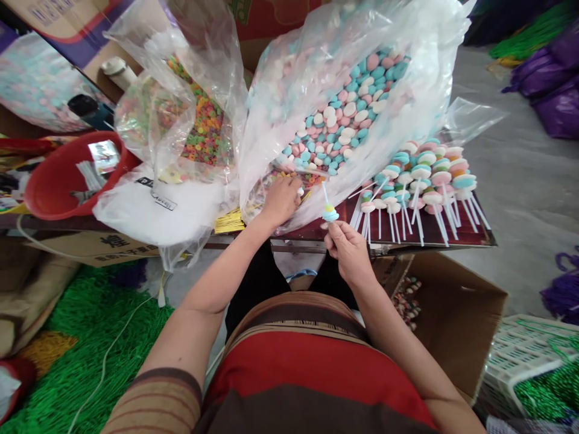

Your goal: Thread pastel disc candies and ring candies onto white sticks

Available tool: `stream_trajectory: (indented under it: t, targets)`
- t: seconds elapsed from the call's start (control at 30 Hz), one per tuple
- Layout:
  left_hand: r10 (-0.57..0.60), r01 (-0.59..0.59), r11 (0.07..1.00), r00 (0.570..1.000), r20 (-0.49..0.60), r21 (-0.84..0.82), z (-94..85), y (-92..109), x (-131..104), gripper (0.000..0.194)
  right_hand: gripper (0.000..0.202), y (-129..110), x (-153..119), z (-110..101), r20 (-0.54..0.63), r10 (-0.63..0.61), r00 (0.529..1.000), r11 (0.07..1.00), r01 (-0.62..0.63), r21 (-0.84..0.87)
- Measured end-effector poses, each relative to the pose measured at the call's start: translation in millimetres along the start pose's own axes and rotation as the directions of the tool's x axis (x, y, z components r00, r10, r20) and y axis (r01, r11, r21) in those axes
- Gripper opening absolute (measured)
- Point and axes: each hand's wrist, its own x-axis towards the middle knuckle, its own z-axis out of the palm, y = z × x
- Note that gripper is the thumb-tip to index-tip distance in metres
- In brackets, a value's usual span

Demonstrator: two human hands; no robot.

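We have our right hand [346,246] closed in a pinch, thumb and fingers together with no visible gap, on a candy stick [330,213] near the front edge of the dark red table [298,239]. Its blue and yellow pieces sit just above our fingertips, and its thin white shaft points up past them. Our left hand [281,201] is just beside it, palm down with the fingers bent, over the small colored rings [272,178] at the lower edge of the large clear bag [266,102]. A small white piece [301,191] shows at its fingertips; we cannot tell how far those fingers are open or whether they grip it. The large bag lies open beyond our hands, with pink, blue and white candies [344,123] in it. Left of it stands another clear bag [212,60] of small multicolored rings [203,123], and yellow strips [230,221] lie between the two bags at the table's front. Farther left is a red basin [43,187] with white sticks and a packet inside. To our right, a cluster of stacked candy sticks [423,175] lies on the table, their white ends toward us, above an open cardboard box [456,319].
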Motion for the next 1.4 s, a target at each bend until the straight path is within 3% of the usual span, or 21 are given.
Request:
stream_trajectory:
  t: [0.1,0.17,0.27,0.43,0.67,0.8,0.9,1.0,1.13,1.4]
  targets:
    - [-0.156,0.121,0.941,0.984,-0.086,-0.315,-4.4,0.0,-7.5,0.018,0.043,-8.4,12.7,4.5,-0.041,-0.069,0.997,0.997,0.067,-0.042]
    - [-0.217,0.128,0.824,0.971,-0.098,-0.552,-5.9,4.7,-18.4,0.016,0.040,-13.8,23.0,9.4,-0.072,-0.129,0.989,0.990,0.124,-0.071]
    - [-0.215,0.068,0.619,0.973,-0.086,-0.782,-2.6,17.8,-38.5,0.019,0.035,-18.1,34.6,18.9,-0.061,-0.170,0.984,0.983,0.165,-0.087]
    - [-0.211,0.077,0.359,0.977,0.000,-0.930,3.5,34.6,-60.2,0.027,0.031,-19.4,33.6,27.8,0.019,-0.106,0.994,0.994,0.106,-0.019]
    - [-0.150,0.138,0.064,0.980,0.127,-0.988,-1.0,30.1,-63.0,0.048,0.027,-24.5,26.5,29.3,0.020,-0.060,0.998,0.997,0.061,-0.037]
    - [-0.122,0.158,0.058,0.981,0.150,-0.986,0.9,30.0,-64.3,0.055,0.031,-25.4,25.2,28.1,0.063,-0.056,0.996,0.997,0.059,-0.042]
    - [-0.228,0.134,0.098,0.968,0.109,-0.986,1.7,29.8,-65.0,0.052,0.036,-27.8,16.0,20.4,0.055,-0.101,0.993,0.992,0.105,-0.074]
    - [-0.310,0.134,0.033,0.944,0.117,-0.990,0.9,27.1,-63.6,0.053,0.038,-30.3,-3.4,7.8,0.060,-0.083,0.995,0.987,0.090,-0.135]
    - [-0.301,0.130,-0.077,0.942,0.148,-0.988,1.7,23.6,-60.2,0.056,0.040,-29.9,-32.8,-4.7,0.179,0.030,0.983,0.960,0.022,-0.281]
    - [-0.277,0.138,-0.039,0.950,0.144,-0.990,13.3,23.0,-57.4,0.055,0.036,-25.1,-39.8,-3.8,0.221,-0.024,0.975,0.927,0.104,-0.360]
